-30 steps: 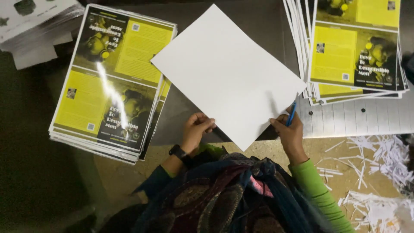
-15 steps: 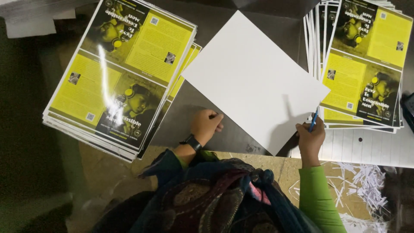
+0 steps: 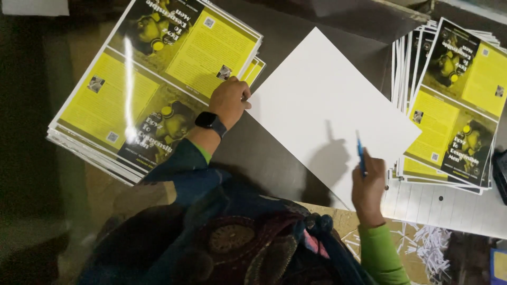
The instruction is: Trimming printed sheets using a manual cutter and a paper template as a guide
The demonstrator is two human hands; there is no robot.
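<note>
Head view: the white sheet (image 3: 327,105) lies mid-frame, thin and bendy (best picked up by an edge). Left hand (image 3: 228,100) curls at its corner; right hand (image 3: 368,182) pinches a blue pen (image 3: 360,154).

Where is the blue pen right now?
In the head view, the blue pen stands upright in the right hand, over the lower right edge of the blank white sheet.

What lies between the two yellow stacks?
In the head view, a blank white sheet on the dark table lies between the left stack and right stack.
</note>
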